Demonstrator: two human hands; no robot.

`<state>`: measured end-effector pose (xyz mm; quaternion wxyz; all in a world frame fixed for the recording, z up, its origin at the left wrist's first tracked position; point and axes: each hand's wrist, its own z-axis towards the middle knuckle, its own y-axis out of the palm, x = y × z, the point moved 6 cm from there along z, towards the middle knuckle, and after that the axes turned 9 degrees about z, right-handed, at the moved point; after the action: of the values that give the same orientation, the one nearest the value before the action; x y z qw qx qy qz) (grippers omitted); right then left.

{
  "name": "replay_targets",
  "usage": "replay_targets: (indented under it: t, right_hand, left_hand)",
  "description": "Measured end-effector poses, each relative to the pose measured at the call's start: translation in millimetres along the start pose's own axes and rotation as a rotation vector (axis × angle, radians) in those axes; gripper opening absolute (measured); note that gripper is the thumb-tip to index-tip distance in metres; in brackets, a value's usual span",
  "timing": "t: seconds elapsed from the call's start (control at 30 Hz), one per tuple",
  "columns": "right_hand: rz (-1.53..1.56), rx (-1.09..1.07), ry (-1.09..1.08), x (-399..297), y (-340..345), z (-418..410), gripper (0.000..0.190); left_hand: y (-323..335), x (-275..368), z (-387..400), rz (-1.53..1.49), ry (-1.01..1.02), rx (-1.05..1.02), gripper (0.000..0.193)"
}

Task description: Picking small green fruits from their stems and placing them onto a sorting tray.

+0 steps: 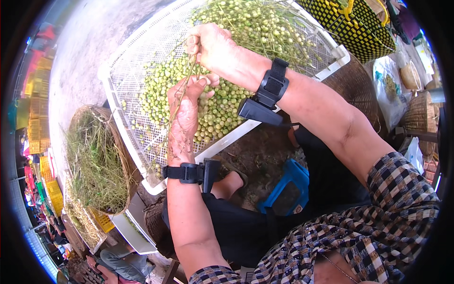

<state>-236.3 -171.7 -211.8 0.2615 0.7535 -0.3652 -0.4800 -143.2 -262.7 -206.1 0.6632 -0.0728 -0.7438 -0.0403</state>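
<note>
Small round green berries (221, 110) lie loose across the near half of a white perforated plastic tray (122, 138). At its far side is a heap of berries still on thin stems (262, 30). Over the loose berries, my left hand (186, 94) pinches a thin branched stem (192, 67), whose twiggy end trails down along my left forearm. Just above it, my right hand (214, 46) has curled fingers closed around the upper part of that stem. Some of my left fingertips are partly hidden among the berries. Both wrists carry black straps with small black devices.
Left of the tray stands a wicker basket heaped with bare green stems (99, 167). A black-and-yellow woven bag (351, 39) is at the upper right, near a brown wicker basket (358, 88). Below the tray sits a blue plastic stool (283, 184). Another person's legs (118, 261) show lower left.
</note>
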Motion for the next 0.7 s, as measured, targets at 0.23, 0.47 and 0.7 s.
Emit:
replay_targets:
  t: [0.23,0.47,0.7]
  right_hand:
    - [0.025,-0.018,-0.073,-3,5,-3,0.018]
    - [0.006,0.005,-0.096,-4,-6,5,0.019]
    - [0.052,0.032,-0.141,-22,-11,9,0.017]
  left_hand:
    - [-12,-6,-1,0.168,-0.057,0.009,0.019]
    - [-19,-22,2,0.468,-0.215,0.011,0.022]
    - [-15,-32,5,0.367,-0.135,-0.008,0.016]
